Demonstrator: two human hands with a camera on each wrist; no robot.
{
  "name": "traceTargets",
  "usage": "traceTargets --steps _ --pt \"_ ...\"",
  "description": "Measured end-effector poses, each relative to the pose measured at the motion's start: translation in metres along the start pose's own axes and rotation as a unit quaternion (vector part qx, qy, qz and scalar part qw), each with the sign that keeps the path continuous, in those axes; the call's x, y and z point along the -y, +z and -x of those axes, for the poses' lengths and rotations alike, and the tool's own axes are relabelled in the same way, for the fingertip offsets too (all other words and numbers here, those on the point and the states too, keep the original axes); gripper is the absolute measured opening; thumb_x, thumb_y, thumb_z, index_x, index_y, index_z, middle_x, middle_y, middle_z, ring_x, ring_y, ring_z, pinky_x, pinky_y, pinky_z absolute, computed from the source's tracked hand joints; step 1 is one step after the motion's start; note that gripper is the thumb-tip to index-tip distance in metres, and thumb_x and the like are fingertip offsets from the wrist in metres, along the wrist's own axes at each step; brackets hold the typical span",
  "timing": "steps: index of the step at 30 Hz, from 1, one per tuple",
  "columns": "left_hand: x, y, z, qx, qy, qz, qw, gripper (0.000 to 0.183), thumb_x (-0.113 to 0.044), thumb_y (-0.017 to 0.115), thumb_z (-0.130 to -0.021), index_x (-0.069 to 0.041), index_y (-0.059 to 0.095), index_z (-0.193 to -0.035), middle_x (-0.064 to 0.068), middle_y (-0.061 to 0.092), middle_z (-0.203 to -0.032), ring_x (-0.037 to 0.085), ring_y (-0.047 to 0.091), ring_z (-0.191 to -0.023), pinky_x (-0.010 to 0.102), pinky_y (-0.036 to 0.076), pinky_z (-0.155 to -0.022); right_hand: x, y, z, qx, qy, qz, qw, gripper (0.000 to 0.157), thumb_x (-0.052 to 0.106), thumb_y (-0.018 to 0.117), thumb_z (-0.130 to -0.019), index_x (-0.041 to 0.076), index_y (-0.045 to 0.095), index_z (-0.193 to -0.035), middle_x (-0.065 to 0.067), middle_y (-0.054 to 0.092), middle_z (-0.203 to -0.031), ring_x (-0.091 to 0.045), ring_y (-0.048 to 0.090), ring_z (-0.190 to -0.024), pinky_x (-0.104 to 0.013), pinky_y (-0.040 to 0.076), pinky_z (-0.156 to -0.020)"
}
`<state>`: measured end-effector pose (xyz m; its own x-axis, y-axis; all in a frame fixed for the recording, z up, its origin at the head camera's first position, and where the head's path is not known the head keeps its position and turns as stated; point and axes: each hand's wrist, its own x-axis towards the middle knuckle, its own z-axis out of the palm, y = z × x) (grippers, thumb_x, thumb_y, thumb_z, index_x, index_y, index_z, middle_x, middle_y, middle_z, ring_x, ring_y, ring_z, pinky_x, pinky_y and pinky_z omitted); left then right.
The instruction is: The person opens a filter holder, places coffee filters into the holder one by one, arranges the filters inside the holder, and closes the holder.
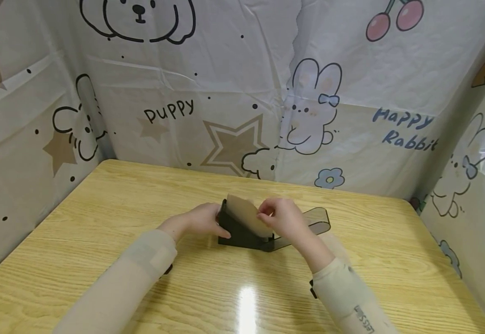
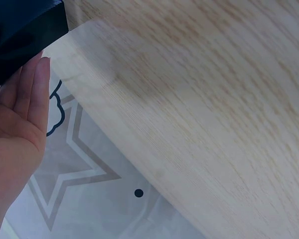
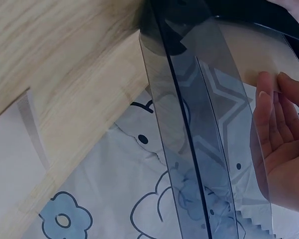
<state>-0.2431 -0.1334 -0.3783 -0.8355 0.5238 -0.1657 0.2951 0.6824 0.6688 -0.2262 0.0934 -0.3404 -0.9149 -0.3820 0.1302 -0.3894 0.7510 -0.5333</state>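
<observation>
A black card file box (image 1: 240, 234) with a hinged, smoky see-through lid (image 1: 319, 220) stands on the table, its lid swung open to the right. Tan cards (image 1: 242, 211) lean upright inside it. My left hand (image 1: 201, 219) holds the box by its left end, thumb on the near side; in the left wrist view, fingers of the left hand (image 2: 20, 124) lie along the dark box wall (image 2: 30, 45). Thumb and forefinger of my right hand (image 1: 284, 217) pinch the cards' upper edge. The right wrist view shows this pinch on the tan cards (image 3: 254, 50) beyond the clear lid (image 3: 204, 149).
Under the box is a wood-grain table (image 1: 100, 204), with a bright glare spot near its front. A pale cloth (image 1: 226, 69) printed with cartoon animals and stars hangs behind the table and along both sides.
</observation>
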Motion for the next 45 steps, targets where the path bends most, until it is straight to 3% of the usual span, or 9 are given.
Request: traceTargets --steps 19,24,29,32,35,37,40,45 --pt "0.0 0.002 -0.002 -0.002 0.002 0.008 1.0 0.034 -0.021 0.078 -0.076 -0.012 0.065 -0.106 0.0 0.068 -0.101 0.009 0.059 -0.087 0.028 0.049 -0.08 -0.001 0.011 0.003 0.023 0.009 0.027 0.999 0.004 0.016 0.069 -0.084 0.013 0.069 -0.082 0.002 0.068 -0.078 -0.008 0.055 -0.065 -0.026 0.047 -0.061" --pt "0.0 0.003 -0.002 0.005 0.01 0.014 0.9998 0.032 -0.021 0.077 -0.077 -0.013 0.065 -0.106 0.001 0.068 -0.103 0.01 0.061 -0.089 0.029 0.05 -0.081 -0.004 -0.01 0.008 -0.006 0.011 0.022 1.0 0.007 0.018 0.066 -0.087 0.012 0.069 -0.087 -0.001 0.068 -0.083 -0.011 0.058 -0.069 -0.027 0.048 -0.063" --pt "0.001 0.001 -0.001 0.005 0.01 0.012 0.9999 0.032 -0.021 0.076 -0.078 -0.013 0.065 -0.106 0.001 0.067 -0.105 0.013 0.062 -0.094 0.032 0.05 -0.084 -0.013 -0.048 0.018 -0.077 0.035 0.009 0.996 0.014 0.022 0.063 -0.089 0.01 0.07 -0.092 -0.004 0.069 -0.089 -0.018 0.06 -0.079 -0.033 0.049 -0.07" --pt "0.001 0.0 0.0 0.003 0.006 0.009 0.9999 0.031 -0.021 0.076 -0.078 -0.013 0.065 -0.106 0.001 0.067 -0.106 0.014 0.061 -0.096 0.033 0.05 -0.085 -0.028 -0.07 0.023 -0.123 0.062 0.01 0.99 0.017 0.022 0.06 -0.091 0.008 0.069 -0.095 -0.008 0.069 -0.09 -0.022 0.061 -0.082 -0.035 0.048 -0.072" --pt "0.002 -0.002 0.001 0.002 0.007 0.009 0.9999 0.032 -0.021 0.076 -0.079 -0.013 0.065 -0.108 0.002 0.067 -0.107 0.015 0.061 -0.098 0.034 0.05 -0.087 -0.05 -0.085 0.028 -0.136 0.096 0.033 0.986 0.021 0.022 0.057 -0.092 0.005 0.068 -0.098 -0.013 0.068 -0.094 -0.026 0.061 -0.084 -0.038 0.047 -0.072" --pt "0.001 -0.002 0.001 0.002 0.008 0.009 0.9999 0.032 -0.021 0.075 -0.079 -0.012 0.065 -0.108 0.002 0.067 -0.107 0.015 0.061 -0.098 0.035 0.05 -0.087 -0.067 -0.088 0.031 -0.111 0.127 0.06 0.984 0.024 0.023 0.056 -0.092 0.003 0.066 -0.101 -0.015 0.068 -0.097 -0.029 0.061 -0.087 -0.04 0.047 -0.071" --pt "0.001 -0.002 0.001 0.003 0.007 0.008 0.9999 0.033 -0.021 0.075 -0.079 -0.012 0.064 -0.108 0.003 0.067 -0.107 0.015 0.061 -0.097 0.034 0.05 -0.086 -0.093 -0.083 0.033 -0.029 0.172 0.103 0.979 0.032 0.025 0.058 -0.089 0.0 0.062 -0.107 -0.02 0.065 -0.104 -0.033 0.062 -0.091 -0.043 0.048 -0.07" --pt "0.0 0.0 0.0 0.003 0.008 0.009 0.9999 0.033 -0.02 0.076 -0.078 -0.012 0.064 -0.108 0.003 0.067 -0.106 0.015 0.061 -0.097 0.034 0.05 -0.086 -0.125 -0.064 0.041 0.101 0.221 0.139 0.96 0.052 0.028 0.067 -0.081 -0.008 0.055 -0.116 -0.026 0.06 -0.116 -0.037 0.06 -0.098 -0.048 0.048 -0.076"
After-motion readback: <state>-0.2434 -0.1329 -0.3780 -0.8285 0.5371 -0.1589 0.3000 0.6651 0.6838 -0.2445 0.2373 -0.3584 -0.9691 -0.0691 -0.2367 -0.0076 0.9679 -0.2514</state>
